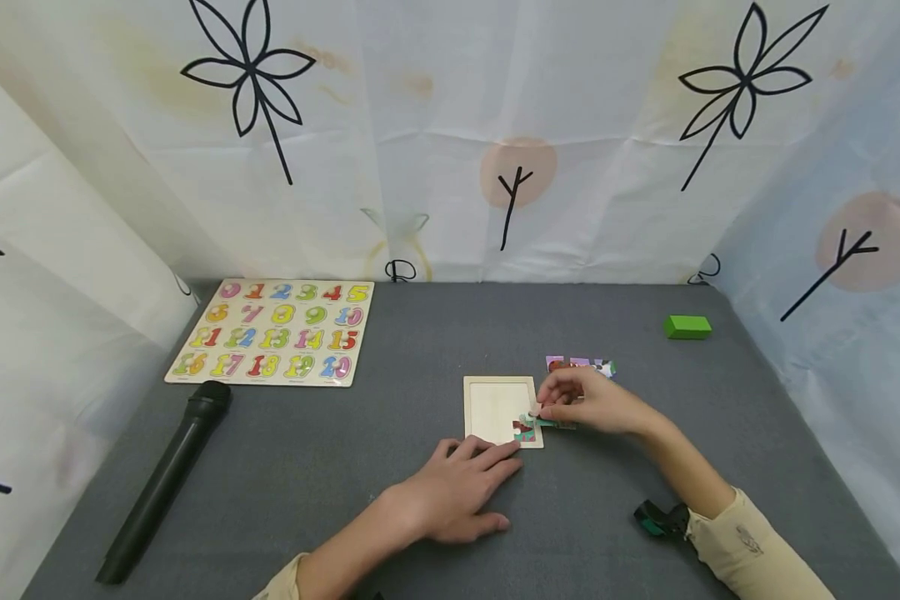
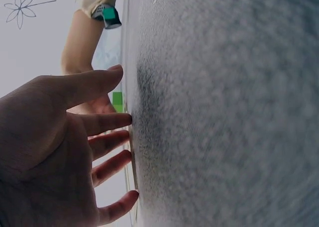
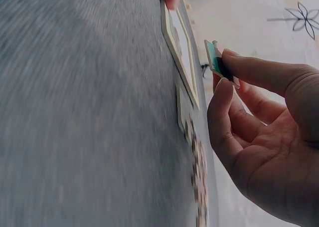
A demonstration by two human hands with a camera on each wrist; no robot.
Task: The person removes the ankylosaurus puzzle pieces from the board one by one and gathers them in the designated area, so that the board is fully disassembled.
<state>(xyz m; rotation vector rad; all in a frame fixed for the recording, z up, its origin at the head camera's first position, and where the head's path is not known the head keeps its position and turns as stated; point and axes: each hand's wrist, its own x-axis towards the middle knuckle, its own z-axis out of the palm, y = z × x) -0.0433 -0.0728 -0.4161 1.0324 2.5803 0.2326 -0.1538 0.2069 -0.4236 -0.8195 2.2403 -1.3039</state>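
Note:
A small square wooden puzzle tray (image 1: 489, 408) lies on the grey table, with one colourful jigsaw piece (image 1: 523, 431) in its lower right corner. My left hand (image 1: 461, 493) lies spread below the tray, its fingertips at the tray's near edge. In the left wrist view those fingers (image 2: 112, 165) are extended and hold nothing. Between thumb and fingers, my right hand (image 1: 598, 402) pinches a green and dark jigsaw piece (image 3: 215, 60), raised over the tray's right side. More loose jigsaw pieces (image 1: 606, 367) lie just beyond and under the right hand, partly hidden by it.
At the back left sits a number puzzle board (image 1: 292, 354), with a black microphone (image 1: 168, 475) in front of it. A green block (image 1: 687, 327) stands at the back right. White patterned cloth (image 1: 435, 200) hangs behind and along both sides.

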